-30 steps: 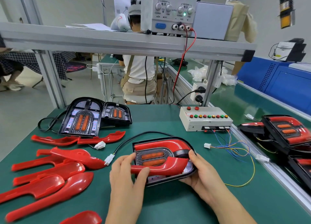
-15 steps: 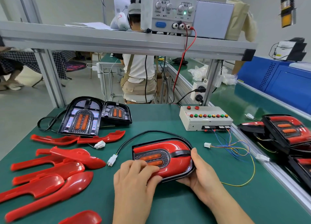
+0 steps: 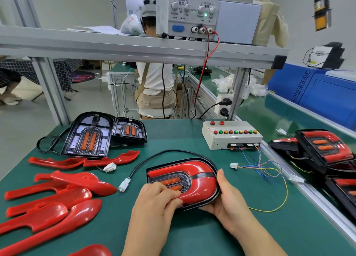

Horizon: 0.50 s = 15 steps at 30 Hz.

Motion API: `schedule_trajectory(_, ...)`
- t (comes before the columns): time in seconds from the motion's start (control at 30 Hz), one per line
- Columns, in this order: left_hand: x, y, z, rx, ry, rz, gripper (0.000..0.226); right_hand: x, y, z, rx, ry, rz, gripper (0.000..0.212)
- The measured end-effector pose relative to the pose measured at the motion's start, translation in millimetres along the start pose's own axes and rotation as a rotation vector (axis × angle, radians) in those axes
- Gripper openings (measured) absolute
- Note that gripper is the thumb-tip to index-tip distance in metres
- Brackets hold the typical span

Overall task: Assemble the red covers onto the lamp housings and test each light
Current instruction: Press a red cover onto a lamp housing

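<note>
Spare covers (image 3: 57,203): heaped well left of left hand.
Left hand (image 3: 156,200): fingers bent, clamping red cover (image 3: 202,182) at near edge.
Lamp housing (image 3: 187,180): between both hands.
Right hand (image 3: 229,196): cupping housing's right end, thumb on rim.

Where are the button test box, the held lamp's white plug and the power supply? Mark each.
button test box (image 3: 240,125): head view, bare top face.
white plug (image 3: 124,185): head view, connector body.
power supply (image 3: 192,22): head view, front panel.
</note>
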State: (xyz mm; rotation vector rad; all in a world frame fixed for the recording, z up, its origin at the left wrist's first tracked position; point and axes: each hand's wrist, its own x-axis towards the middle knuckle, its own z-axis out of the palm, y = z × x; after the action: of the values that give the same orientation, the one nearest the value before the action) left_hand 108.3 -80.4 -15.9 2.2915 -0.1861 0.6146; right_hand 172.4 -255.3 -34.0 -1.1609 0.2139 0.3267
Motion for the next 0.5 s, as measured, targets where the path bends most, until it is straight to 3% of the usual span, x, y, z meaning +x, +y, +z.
schedule_trajectory(0.23, 0.2, 3.2, -0.4, 0.123, -0.024, 0.056, 0.026, -0.3, 0.3, 0.2, -0.012, -0.008, 0.002, 0.057)
schedule_trajectory(0.5, -3.1, -5.3, 5.5, 0.148, 0.001, 0.087, 0.024, -3.9, -0.4, 2.1, -0.091, -0.013, -0.081, 0.037)
